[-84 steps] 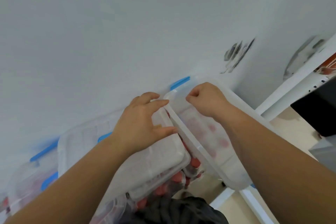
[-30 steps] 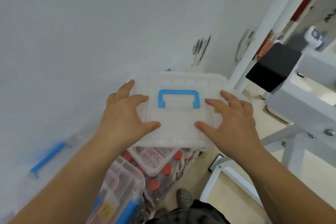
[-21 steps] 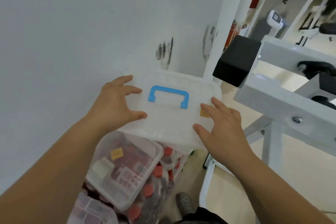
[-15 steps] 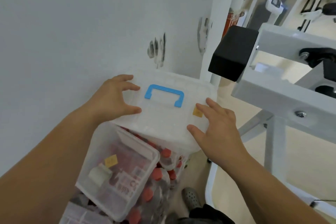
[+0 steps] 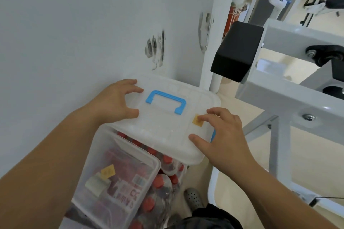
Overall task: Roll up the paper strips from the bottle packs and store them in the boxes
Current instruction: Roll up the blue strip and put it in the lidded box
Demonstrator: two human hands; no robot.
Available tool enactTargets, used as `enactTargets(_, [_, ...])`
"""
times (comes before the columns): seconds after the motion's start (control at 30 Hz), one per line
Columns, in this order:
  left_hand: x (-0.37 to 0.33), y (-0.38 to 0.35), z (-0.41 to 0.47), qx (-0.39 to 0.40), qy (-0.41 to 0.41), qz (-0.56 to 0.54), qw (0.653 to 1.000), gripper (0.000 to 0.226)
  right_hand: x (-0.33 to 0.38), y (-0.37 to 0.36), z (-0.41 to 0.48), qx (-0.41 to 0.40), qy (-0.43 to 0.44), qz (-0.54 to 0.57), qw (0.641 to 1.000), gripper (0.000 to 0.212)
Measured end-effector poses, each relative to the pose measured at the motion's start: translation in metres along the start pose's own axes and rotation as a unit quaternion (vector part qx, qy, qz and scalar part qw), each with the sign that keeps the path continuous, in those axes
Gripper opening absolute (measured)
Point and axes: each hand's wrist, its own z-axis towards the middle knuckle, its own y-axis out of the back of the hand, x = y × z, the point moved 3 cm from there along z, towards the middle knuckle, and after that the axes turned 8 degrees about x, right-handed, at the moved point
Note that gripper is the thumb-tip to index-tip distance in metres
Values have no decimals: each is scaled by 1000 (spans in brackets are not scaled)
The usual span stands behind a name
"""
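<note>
**A:** Clear plastic is slippery stuff, and we've only got the box by its top and ends. Our left hand is on the end by the wall, and our right hand is at the near corner. Nobody's on the handle. If a palm slides or we tilt it, we reckon it drops onto the bottles and the lower box.

**B:** Yep. It's also close to the frame, so a careless swing could clip that. And we can't tell if the lid's latched, so it might pop.

**A:** So where's it sit against the fingers?

**B:** Our left fingers are bent onto the top just left of the handle, with the thumb pressed down nearer us. Our right fingertips land on the yellow sticker, thumb on the near edge. Both hands are curled and clamped on the box, with nothing else in them. The box is above the bottles, its near edge overlapping the lower box.
</note>
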Motion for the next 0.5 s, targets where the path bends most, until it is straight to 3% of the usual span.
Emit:
enactTargets(0.17, [-1,-5,0,9,-2,5,1000,78,-4,-4,-1,8,11,2,1000,65])
enactTargets(0.37, [-5,-10,-4,16,-11,42,999,77,-9,-18,4,98,9,68,993,92])
enactTargets(0.5, [-20,-12,-12,-5,-18,76,997,69,-11,-19,6,84,24,76,993,100])
